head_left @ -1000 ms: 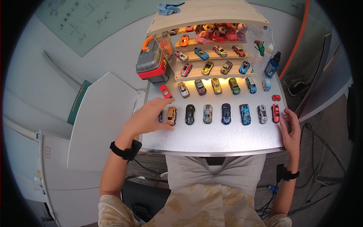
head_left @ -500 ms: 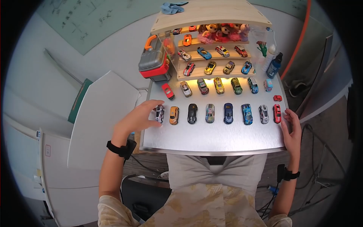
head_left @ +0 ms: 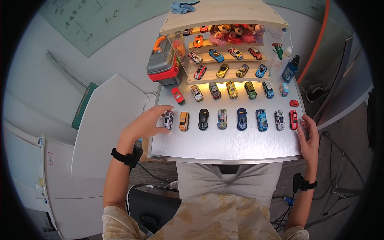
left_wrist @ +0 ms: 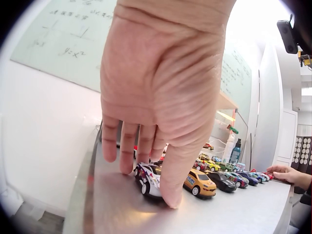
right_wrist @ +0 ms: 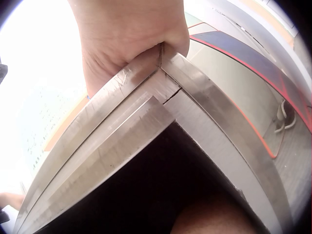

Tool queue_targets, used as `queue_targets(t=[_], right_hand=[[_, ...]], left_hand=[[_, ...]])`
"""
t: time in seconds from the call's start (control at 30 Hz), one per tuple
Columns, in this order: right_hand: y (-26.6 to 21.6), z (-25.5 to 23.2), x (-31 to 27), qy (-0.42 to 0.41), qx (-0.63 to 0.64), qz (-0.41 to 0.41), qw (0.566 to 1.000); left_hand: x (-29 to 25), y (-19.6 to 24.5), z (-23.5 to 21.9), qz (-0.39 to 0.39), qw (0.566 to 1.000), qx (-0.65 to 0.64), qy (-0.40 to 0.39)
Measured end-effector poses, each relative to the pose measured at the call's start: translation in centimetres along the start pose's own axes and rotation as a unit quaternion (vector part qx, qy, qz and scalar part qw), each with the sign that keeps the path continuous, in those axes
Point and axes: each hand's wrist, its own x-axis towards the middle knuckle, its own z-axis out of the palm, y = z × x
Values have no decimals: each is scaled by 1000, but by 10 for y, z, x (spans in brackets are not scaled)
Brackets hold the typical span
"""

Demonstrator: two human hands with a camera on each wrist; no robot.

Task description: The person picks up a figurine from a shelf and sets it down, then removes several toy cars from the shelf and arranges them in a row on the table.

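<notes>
Around the white patterned toy car (head_left: 168, 120) at the left end of the front row is my left hand (head_left: 143, 125), its thumb on the near side and its fingers on the far side. In the left wrist view the fingers of the left hand (left_wrist: 163, 97) hang straight behind that white car (left_wrist: 149, 180); whether they touch it I cannot tell. An orange car (head_left: 184, 121) stands just to its right. My right hand (head_left: 309, 140) rests at the table's right edge, beside a long red car (head_left: 293, 119), fingers loosely bent. In the right wrist view the right hand (right_wrist: 131, 41) is at the table corner (right_wrist: 161, 66).
Several more toy cars stand in two rows on the metal table (head_left: 224, 150). Behind them is a lit wooden shelf (head_left: 230, 79) with cars and dolls. A grey and red toolbox (head_left: 163, 66) is at the back left, a blue bottle (head_left: 291, 69) at the back right.
My left hand has moved left, from beside the orange car to the white patterned car. The head view has shifted slightly. My right hand has stayed at the table edge.
</notes>
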Motion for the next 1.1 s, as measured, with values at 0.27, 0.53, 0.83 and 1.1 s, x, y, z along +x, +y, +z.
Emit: queue_targets(t=[0.27, 0.53, 0.83, 1.1], right_hand=[[-2, 0, 0, 1, -6, -2, 1000], [-1, -2, 0, -6, -8, -3, 1000], [-3, -3, 0, -17, -4, 2, 1000], [-2, -3, 0, -16, -4, 6, 1000]], left_hand=[[5, 31, -6, 67, 996, 45, 47], [50, 74, 20, 164, 985, 54, 6], [54, 78, 29, 144, 988, 54, 3], [50, 81, 31, 144, 987, 73, 8]])
